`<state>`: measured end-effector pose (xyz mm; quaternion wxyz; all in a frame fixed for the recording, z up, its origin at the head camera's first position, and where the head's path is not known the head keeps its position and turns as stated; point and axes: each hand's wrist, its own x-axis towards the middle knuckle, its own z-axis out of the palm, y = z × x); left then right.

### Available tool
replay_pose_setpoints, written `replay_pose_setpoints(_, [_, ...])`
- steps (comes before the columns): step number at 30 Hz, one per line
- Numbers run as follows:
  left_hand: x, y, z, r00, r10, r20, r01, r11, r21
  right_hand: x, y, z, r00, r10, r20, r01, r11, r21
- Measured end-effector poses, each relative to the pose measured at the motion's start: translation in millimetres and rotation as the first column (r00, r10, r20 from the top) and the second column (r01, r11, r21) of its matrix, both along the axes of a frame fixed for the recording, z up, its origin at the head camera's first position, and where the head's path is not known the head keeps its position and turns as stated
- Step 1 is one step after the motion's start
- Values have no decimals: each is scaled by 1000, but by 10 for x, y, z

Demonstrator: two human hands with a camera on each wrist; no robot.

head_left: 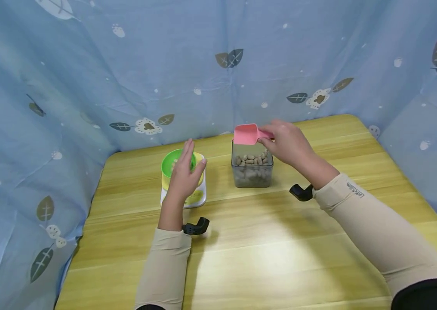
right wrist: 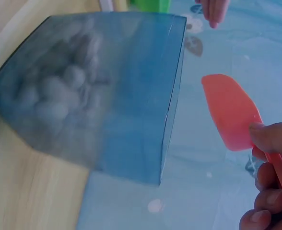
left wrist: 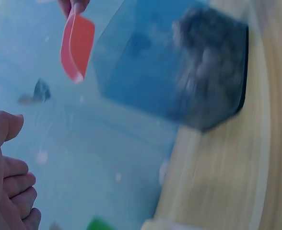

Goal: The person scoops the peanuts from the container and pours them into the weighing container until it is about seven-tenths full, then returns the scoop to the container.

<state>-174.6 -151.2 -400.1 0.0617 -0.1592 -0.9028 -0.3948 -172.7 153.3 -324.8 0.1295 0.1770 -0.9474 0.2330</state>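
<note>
My right hand [head_left: 286, 140] grips the handle of a pink scoop [head_left: 246, 134], thumb pressed along it, above a see-through grey box [head_left: 252, 177]. Tan, peanut-like pieces [head_left: 250, 160] fill the lower part of that box. In the right wrist view the scoop [right wrist: 232, 112] is beside the box's open rim. The left hand [head_left: 183, 178] holds nothing; it hovers with extended fingers over a green bowl [head_left: 167, 164] and partly hides it. The bowl sits on a white and yellow kitchen scale [head_left: 202, 196], with a few pale pieces showing inside.
The wooden table [head_left: 265, 254] carries the scale at left and the box to its right. A blue patterned curtain [head_left: 187, 51] hangs behind the table and along both sides. Black wrist mounts [head_left: 196, 226] jut from each forearm.
</note>
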Motion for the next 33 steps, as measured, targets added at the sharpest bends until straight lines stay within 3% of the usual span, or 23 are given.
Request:
replay_pose_setpoints(6, [-23,318,-8,992,-124,8,124,992,-20,17,150,-23,999,34,-24,-32,996,81])
replay_pose_setpoints(12, [-47,561,-60,981,-195,24,196,978,-69,-8,143,80,989,144,-14,-138,969,204])
replay_pose_setpoints(16, [-60,644,-128,978,-207,30,209,973,-95,-28,58,103,974,222,-39,-195,914,357])
replay_pose_setpoints(19, [-64,686,-172,977,-209,29,211,971,-115,-33,-15,95,964,266,-3,-234,851,469])
replay_pose_setpoints(24, [-67,739,-213,976,-216,36,219,970,-108,-25,-85,36,949,316,-18,-246,773,584])
replay_pose_setpoints(28, [-56,768,-233,978,-205,50,208,974,-84,-33,-88,11,942,336,-6,-269,764,586])
replay_pose_setpoints(31, [-45,791,-241,978,-201,61,204,977,-57,-60,-67,46,942,313,123,-329,785,524])
replay_pose_setpoints(33, [-35,810,-238,977,-204,67,207,977,-48,-86,-39,74,931,294,218,-364,803,472])
